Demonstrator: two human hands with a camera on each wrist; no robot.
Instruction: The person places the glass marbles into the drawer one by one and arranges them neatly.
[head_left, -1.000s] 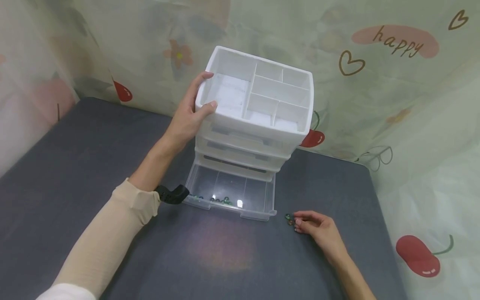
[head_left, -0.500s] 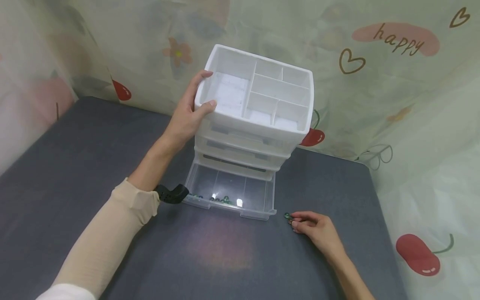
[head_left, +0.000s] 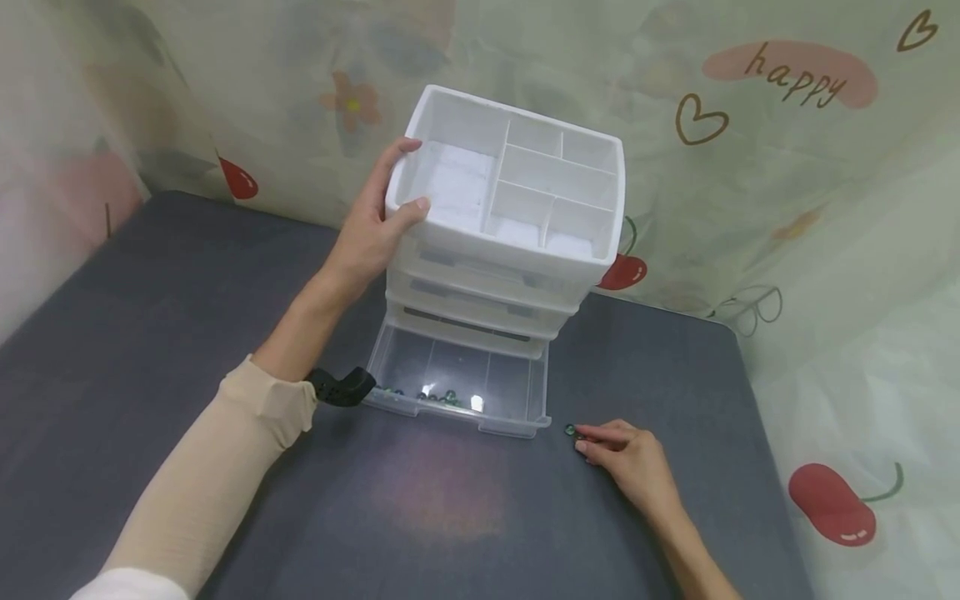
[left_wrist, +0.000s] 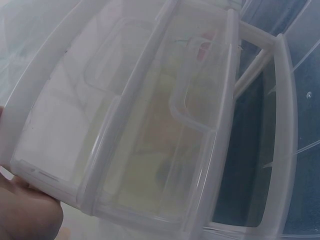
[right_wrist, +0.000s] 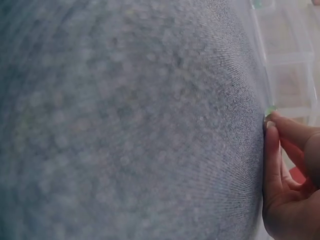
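A white drawer organizer (head_left: 506, 250) stands on the grey table, with a divided tray on top. My left hand (head_left: 367, 229) grips its left end, thumb over the tray's front rim. The clear bottom drawer (head_left: 510, 383) is pulled out, and several glass marbles (head_left: 448, 397) lie along its front. Right of the drawer, my right hand (head_left: 633, 467) pinches a small brownish marble (right_wrist: 266, 120) at the table surface, between thumb and fingertips. A green marble (head_left: 570, 430) lies just beyond those fingertips. The left wrist view shows the closed upper drawers (left_wrist: 150, 135) and part of my left hand (left_wrist: 30, 210).
The dark grey tabletop (head_left: 465, 542) spreads in front of the organizer and to both sides. A patterned curtain (head_left: 525, 50) hangs close behind the table and at its sides. A black wrist device (head_left: 342, 387) on my left arm sits close to the drawer's left front corner.
My right hand has shifted slightly left toward the drawer, its fingertips closing on the brownish marble. My left hand keeps its grip on the organizer.
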